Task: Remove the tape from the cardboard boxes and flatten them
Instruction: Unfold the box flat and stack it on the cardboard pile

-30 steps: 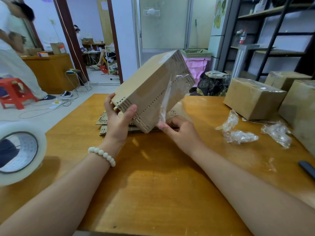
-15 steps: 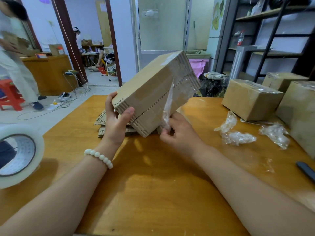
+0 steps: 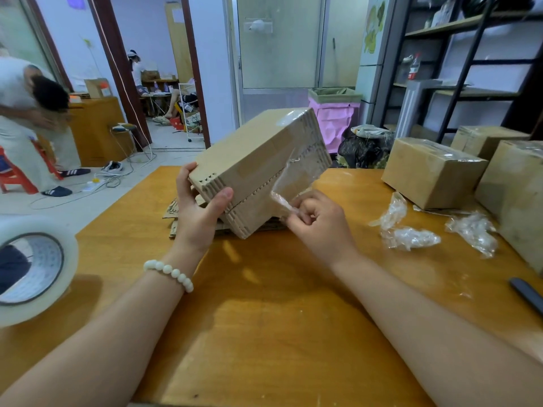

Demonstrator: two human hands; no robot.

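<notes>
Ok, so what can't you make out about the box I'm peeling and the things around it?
Head view, box: far faces turned away, remaining tape there unknown.
Flattened cardboard: mostly hidden behind the box and left hand; count unclear.
Dark object: cut off by the right edge, unidentifiable.
Tape roll: cut off by the left edge.

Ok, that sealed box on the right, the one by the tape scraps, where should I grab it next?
Likely from above, with a hand on each of two opposite side walls near the top edge. The sealed box sits flat on the table with a corner turned toward you, so its upright walls are exposed and its base is not.
</notes>
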